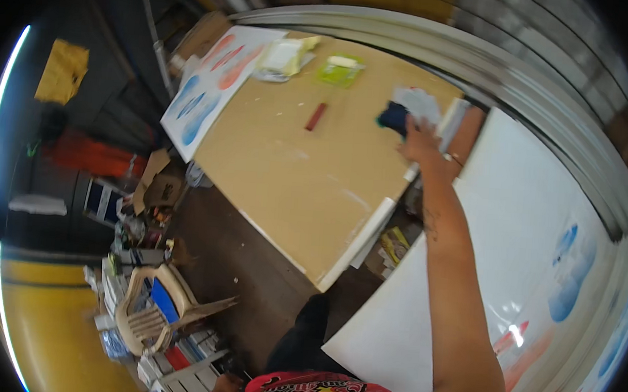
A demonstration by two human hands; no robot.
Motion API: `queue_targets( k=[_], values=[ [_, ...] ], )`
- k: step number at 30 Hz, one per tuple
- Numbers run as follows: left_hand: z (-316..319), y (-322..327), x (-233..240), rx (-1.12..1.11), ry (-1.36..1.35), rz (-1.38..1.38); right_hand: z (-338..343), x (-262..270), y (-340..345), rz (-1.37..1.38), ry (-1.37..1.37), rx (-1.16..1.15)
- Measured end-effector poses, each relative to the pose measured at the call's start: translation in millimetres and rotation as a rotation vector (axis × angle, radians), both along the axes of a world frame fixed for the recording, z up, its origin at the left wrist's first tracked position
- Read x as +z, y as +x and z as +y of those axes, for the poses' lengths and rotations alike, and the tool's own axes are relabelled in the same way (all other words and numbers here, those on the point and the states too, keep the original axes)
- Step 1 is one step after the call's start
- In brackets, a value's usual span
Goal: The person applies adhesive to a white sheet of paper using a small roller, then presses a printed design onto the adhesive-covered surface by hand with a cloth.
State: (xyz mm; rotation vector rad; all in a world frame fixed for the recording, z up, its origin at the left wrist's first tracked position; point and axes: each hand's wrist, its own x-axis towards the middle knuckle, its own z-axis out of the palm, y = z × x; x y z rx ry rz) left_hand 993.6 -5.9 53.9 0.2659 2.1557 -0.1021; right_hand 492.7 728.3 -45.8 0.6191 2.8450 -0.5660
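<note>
My right hand [421, 142] reaches over the right side of a tan-topped table [271, 176], fingers spread. Its fingertips meet the edge of a dark blue cloth bundle [395, 117], and a crumpled white plastic or paper piece [420, 102] lies just beyond. Blur hides exact contact, but no grip shows. Low at the bottom edge, my left hand [231, 384] is near my waist, small and partly cut off, so its fingers are unclear. A dark red bar [315, 116] rests mid-table. Farther back lie a yellow-green packet [340, 71] and a stack of white and yellow sheets [282, 57].
A printed white sheet [212, 85] overlaps the table's left end. To my right, a large glossy white panel [509, 209] with blue and red prints runs alongside, with a gap between. A plastic armchair [147, 310] and cardboard box [164, 188] stand left.
</note>
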Motion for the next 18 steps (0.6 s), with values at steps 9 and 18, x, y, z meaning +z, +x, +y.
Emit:
queue_targets(
  k=[9,18],
  values=[
    [-61.6,-176.7,-105.4,0.269,-0.177,0.252,-23.3,2.7,33.2,0.838,-0.050,0.058],
    [-77.1,-729.2,-59.7,-0.096,0.281,0.950,-262.0,38.7,166.4,0.417,-0.043,-0.468]
  ],
)
